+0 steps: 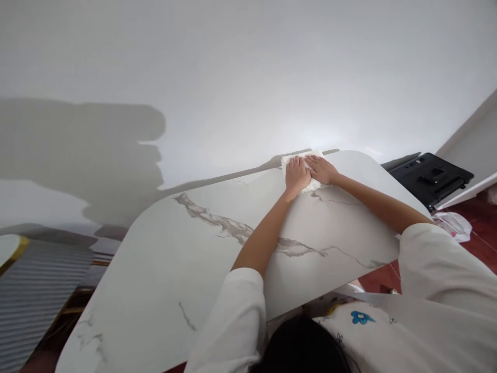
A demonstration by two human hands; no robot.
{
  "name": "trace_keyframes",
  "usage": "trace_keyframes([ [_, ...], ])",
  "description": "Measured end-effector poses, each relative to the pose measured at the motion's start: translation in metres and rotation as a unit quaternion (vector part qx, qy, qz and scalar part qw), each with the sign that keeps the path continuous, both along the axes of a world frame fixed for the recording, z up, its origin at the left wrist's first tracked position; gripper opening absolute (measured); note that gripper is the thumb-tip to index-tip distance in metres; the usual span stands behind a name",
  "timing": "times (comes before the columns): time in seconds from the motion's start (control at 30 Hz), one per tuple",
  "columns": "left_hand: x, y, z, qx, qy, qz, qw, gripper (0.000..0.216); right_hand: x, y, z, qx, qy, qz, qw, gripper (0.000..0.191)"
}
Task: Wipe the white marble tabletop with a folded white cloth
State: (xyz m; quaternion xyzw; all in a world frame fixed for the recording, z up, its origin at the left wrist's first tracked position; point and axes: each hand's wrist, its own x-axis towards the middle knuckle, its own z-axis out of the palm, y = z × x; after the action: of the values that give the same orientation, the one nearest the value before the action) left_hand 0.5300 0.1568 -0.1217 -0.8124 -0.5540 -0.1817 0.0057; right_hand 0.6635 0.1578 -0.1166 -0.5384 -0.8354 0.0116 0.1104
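A white cloth, perhaps a paper towel, lies flat on the white marble-patterned table at its far edge, close to the wall. My left hand presses down on it with the fingers stretched forward. Beside it, my right hand also lies flat on the cloth, its fingers pointing left and its fingertips close to the left hand. Both arms reach out across the tabletop. Parts of the cloth are hidden under the hands.
A plain white wall runs along the table's far side. To the right stands a black case, with a clear plastic bag near it on the red floor. A ribbed grey cabinet with gold trim is at the left.
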Motion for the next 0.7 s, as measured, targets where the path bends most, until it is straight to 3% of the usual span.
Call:
trace_keyframes([
  [0.23,0.007,-0.052,-0.002,-0.02,0.016,-0.054,0.998,0.053,0.012,-0.065,-0.003,-0.004,-0.012,-0.028,1.0,0.057],
  [0.5,-0.005,-0.139,-0.005,-0.022,0.002,-0.095,0.995,0.057,0.007,-0.165,0.005,0.007,0.005,-0.003,1.0,0.058],
  [0.7,-0.019,-0.193,-0.001,-0.026,-0.019,-0.124,0.992,0.057,-0.002,-0.221,0.007,0.009,0.046,0.0,0.999,0.058],
])
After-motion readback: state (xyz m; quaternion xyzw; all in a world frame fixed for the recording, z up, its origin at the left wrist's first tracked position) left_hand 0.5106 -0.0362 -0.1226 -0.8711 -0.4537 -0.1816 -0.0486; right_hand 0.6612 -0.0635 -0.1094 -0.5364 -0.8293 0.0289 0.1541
